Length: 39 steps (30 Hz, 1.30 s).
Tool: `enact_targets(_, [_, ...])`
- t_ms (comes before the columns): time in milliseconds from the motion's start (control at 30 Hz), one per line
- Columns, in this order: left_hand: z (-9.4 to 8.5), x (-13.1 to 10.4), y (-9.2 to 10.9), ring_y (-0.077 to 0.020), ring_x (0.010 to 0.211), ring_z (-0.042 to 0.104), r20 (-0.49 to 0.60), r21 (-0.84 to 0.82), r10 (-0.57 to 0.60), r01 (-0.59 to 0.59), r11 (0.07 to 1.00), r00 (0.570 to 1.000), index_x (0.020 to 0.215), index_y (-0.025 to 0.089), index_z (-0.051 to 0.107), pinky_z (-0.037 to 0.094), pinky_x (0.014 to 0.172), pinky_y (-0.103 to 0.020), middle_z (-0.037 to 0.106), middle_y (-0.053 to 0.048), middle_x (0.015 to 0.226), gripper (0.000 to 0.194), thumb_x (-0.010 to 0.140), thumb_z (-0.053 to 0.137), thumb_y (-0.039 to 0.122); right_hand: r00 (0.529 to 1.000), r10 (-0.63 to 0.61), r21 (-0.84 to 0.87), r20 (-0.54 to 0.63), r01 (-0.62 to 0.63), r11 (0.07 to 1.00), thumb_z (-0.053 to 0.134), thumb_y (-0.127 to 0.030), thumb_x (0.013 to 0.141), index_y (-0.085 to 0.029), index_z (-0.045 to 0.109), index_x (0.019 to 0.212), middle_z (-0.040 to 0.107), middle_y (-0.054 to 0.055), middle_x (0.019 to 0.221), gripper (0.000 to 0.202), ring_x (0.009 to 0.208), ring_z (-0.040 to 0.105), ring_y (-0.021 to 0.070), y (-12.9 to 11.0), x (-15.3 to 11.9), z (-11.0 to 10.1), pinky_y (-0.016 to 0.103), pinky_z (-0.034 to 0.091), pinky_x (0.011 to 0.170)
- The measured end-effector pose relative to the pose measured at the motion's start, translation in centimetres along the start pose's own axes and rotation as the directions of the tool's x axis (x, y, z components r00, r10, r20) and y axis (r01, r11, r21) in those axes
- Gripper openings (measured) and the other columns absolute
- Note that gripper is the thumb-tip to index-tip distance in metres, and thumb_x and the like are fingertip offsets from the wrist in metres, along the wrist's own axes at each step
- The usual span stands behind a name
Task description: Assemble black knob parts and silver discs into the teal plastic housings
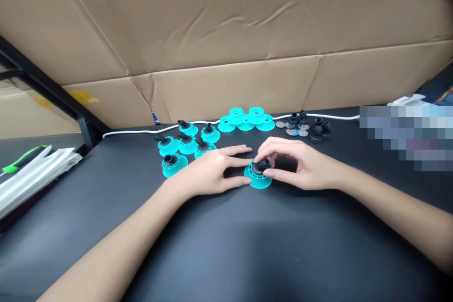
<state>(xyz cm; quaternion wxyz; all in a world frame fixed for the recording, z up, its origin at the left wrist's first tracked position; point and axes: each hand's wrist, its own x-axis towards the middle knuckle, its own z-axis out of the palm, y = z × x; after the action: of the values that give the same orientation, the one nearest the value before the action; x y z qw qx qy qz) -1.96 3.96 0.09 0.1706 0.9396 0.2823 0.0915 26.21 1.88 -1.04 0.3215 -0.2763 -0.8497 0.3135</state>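
A turquoise cone-shaped base [259,182] stands on the dark table in front of me, with a black fitting [262,165] seated in its ringed top. My right hand [297,163] pinches the black fitting between thumb and fingers. Lying on the table with its fingers spread, my left hand [219,167] touches the left side of the base with thumb and a fingertip. Several turquoise bases with black fittings, one of them at the front left [174,165], are grouped to the left of and behind my left hand.
Turquoise rings [245,124] are stacked at the back, near a white cable [141,132]. Round metal discs [291,132] and black fittings [317,130] lie back right. White packets [38,179] and a green-black tool [24,159] are at left. Cardboard [226,85] stands behind.
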Motion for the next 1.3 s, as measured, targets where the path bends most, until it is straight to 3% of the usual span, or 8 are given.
enact_targets(267, [0.1, -0.2, -0.1, -0.0309, 0.149, 0.055, -0.013, 0.018, -0.003, 0.003, 1.000, 1.000, 0.146, 0.032, 0.068, 0.047, 0.125, -0.042, 0.051, -0.005, 0.166, 0.047, 0.103, 0.066, 0.050, 1.000, -0.014, 0.031, -0.027, 0.015, 0.999, 0.075, -0.035, 0.098, -0.022, 0.077, 0.110, 0.072, 0.006, 0.099, 0.018, 0.088, 0.070, 0.0195, 0.0, 0.2, -0.1, 0.033, 0.058, 0.076])
enact_targets(433, [0.0, -0.1, 0.1, -0.0294, 0.148, 0.057, 0.010, 0.016, -0.012, 0.012, 1.000, 1.000, 0.146, 0.032, 0.068, 0.047, 0.125, -0.041, 0.051, -0.006, 0.167, 0.046, 0.103, 0.066, 0.048, 0.991, 0.110, 0.017, -0.083, -0.109, 0.994, 0.075, -0.040, 0.098, -0.021, 0.067, 0.099, 0.066, 0.000, 0.082, 0.020, 0.072, 0.061, 0.0161, -0.9, 0.2, 1.6, 0.030, 0.052, 0.068])
enact_targets(700, [-0.1, -0.2, 0.1, -0.0312, 0.150, 0.054, -0.006, 0.005, -0.002, 0.002, 1.000, 1.000, 0.147, 0.033, 0.067, 0.046, 0.126, -0.044, 0.050, -0.004, 0.167, 0.047, 0.102, 0.067, 0.048, 0.996, 0.050, 0.041, 0.076, -0.053, 0.998, 0.060, -0.037, 0.108, -0.023, 0.073, 0.126, 0.066, 0.003, 0.096, 0.026, 0.079, 0.062, 0.0154, -0.7, 0.0, 0.5, 0.029, 0.051, 0.071])
enact_targets(867, [0.0, 0.0, 0.1, -0.0309, 0.147, 0.058, -0.002, -0.007, -0.014, 0.014, 1.000, 1.000, 0.147, 0.033, 0.067, 0.047, 0.125, -0.044, 0.050, -0.005, 0.167, 0.048, 0.101, 0.069, 0.046, 0.987, 0.159, 0.086, 0.000, -0.158, 0.984, 0.068, -0.040, 0.103, -0.022, 0.073, 0.112, 0.063, -0.001, 0.081, 0.021, 0.071, 0.058, 0.0145, -0.8, 0.2, 1.5, 0.028, 0.048, 0.065])
enact_targets(1033, [-0.1, 0.2, 0.5, -0.0298, 0.150, 0.055, 0.012, -0.006, -0.012, 0.012, 1.000, 1.000, 0.138, 0.031, 0.073, 0.047, 0.126, -0.043, 0.048, -0.005, 0.168, 0.041, 0.101, 0.069, 0.046, 0.945, 0.307, 0.163, -0.114, -0.287, 0.944, 0.072, -0.045, 0.099, -0.022, 0.061, 0.092, 0.055, -0.006, 0.069, 0.026, 0.061, 0.049, 0.0127, -1.4, 0.4, 3.0, 0.027, 0.040, 0.057])
enact_targets(1133, [-0.1, 0.2, 0.7, -0.0308, 0.147, 0.058, 0.007, -0.012, -0.007, 0.008, 1.000, 1.000, 0.136, 0.032, 0.075, 0.049, 0.124, -0.043, 0.049, -0.004, 0.168, 0.038, 0.100, 0.070, 0.044, 0.949, 0.293, 0.140, -0.118, -0.276, 0.951, 0.068, -0.044, 0.101, -0.024, 0.066, 0.107, 0.051, -0.007, 0.068, 0.021, 0.060, 0.045, 0.0125, -1.3, 0.4, 3.1, 0.027, 0.038, 0.057])
enact_targets(1233, [-0.1, 0.2, 0.6, -0.0308, 0.148, 0.057, -0.007, -0.022, 0.004, -0.004, 1.000, 1.000, 0.140, 0.030, 0.073, 0.048, 0.124, -0.043, 0.050, -0.006, 0.167, 0.043, 0.100, 0.070, 0.045, 0.978, 0.209, 0.117, -0.017, -0.206, 0.972, 0.059, -0.041, 0.107, -0.027, 0.068, 0.129, 0.054, -0.004, 0.075, 0.028, 0.065, 0.047, 0.0136, -1.0, 0.3, 2.4, 0.027, 0.039, 0.061])
enact_targets(1300, [0.0, 0.2, 0.4, -0.0310, 0.150, 0.054, -0.012, -0.023, 0.011, -0.012, 1.000, 1.000, 0.143, 0.030, 0.070, 0.046, 0.126, -0.044, 0.050, -0.007, 0.167, 0.046, 0.100, 0.070, 0.047, 0.981, 0.187, 0.138, 0.060, -0.193, 0.971, 0.055, -0.040, 0.109, -0.026, 0.070, 0.128, 0.059, -0.002, 0.083, 0.028, 0.070, 0.050, 0.0145, -0.8, 0.3, 1.9, 0.028, 0.042, 0.065])
